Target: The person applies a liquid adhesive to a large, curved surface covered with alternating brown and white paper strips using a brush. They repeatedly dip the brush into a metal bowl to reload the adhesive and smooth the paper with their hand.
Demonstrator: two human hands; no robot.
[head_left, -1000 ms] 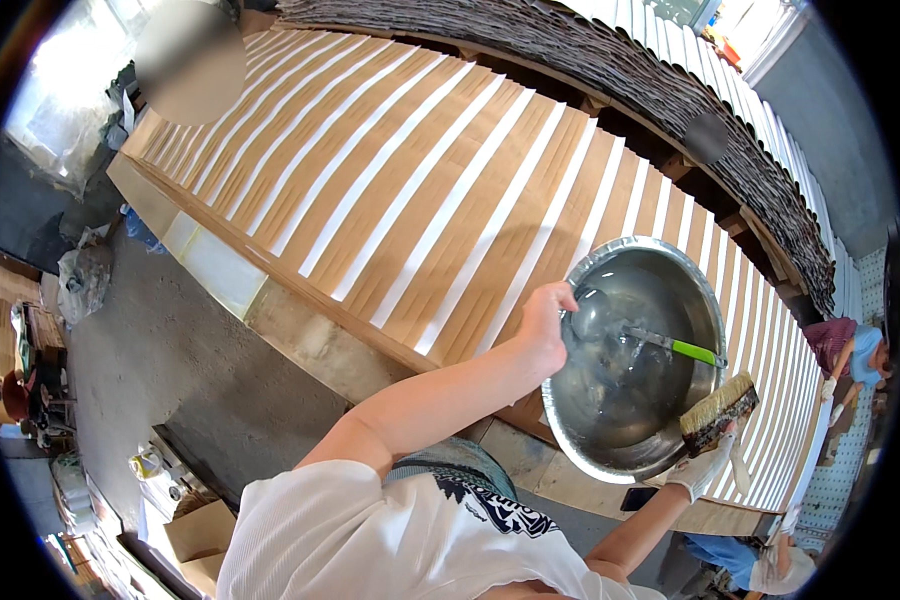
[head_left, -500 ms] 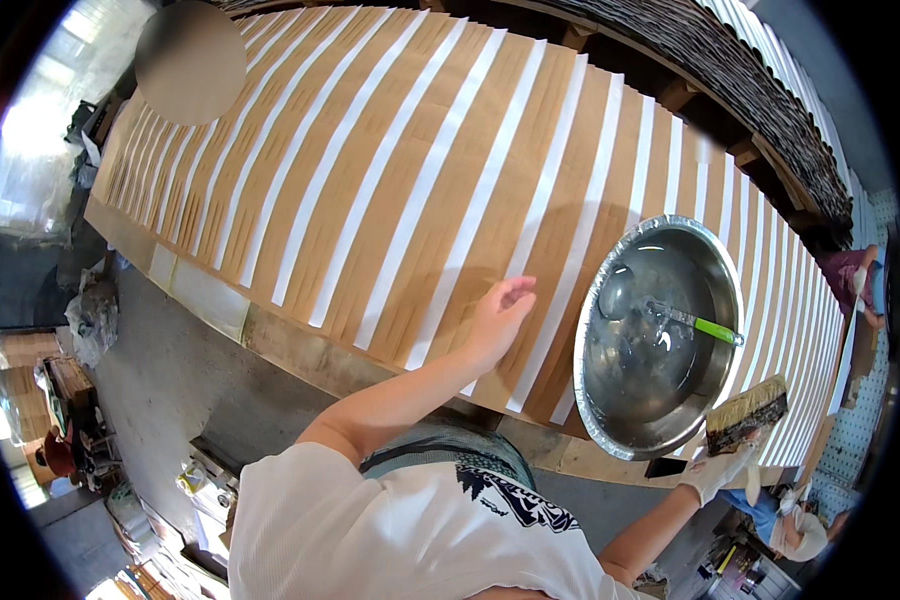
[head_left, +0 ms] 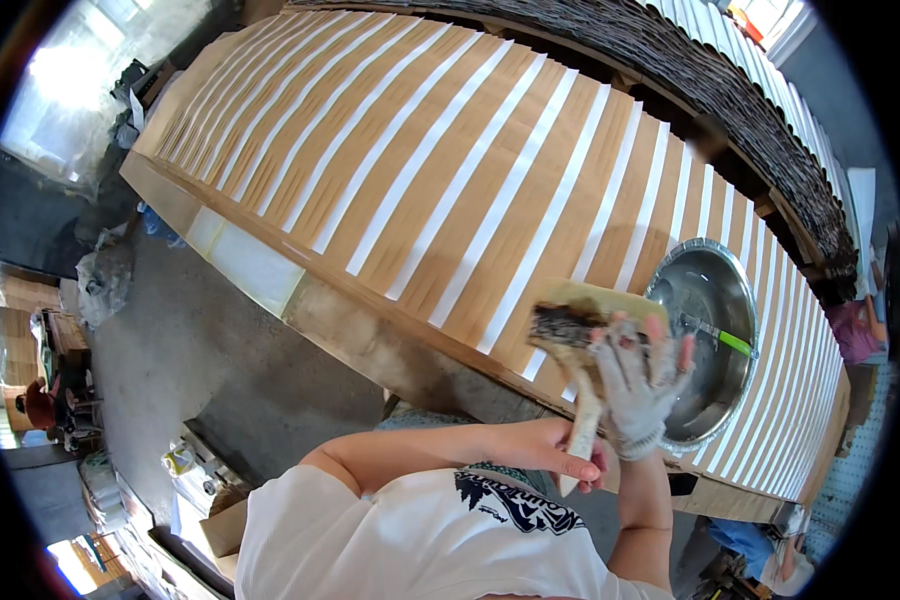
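So the wide brush is up in front of the person's body right now, its head overlapping the near edge of the brown sheets and its pale handle pointing back past that edge toward the shirt. Left hand is wrapped around the handle near its end. The gloved right hand has its fingers spread over the right part of the brush head; blurry there, so I can't tell how firmly it's touching. Not much room on that side tbh: the metal basin is just beside that hand, with a green-handled tool leaning on its right rim. Way more room leftward, where the striped sheets fan out flat. The surface pokes out past them as a narrow ledge, then it's grey floor. A dark stack lines the far side.
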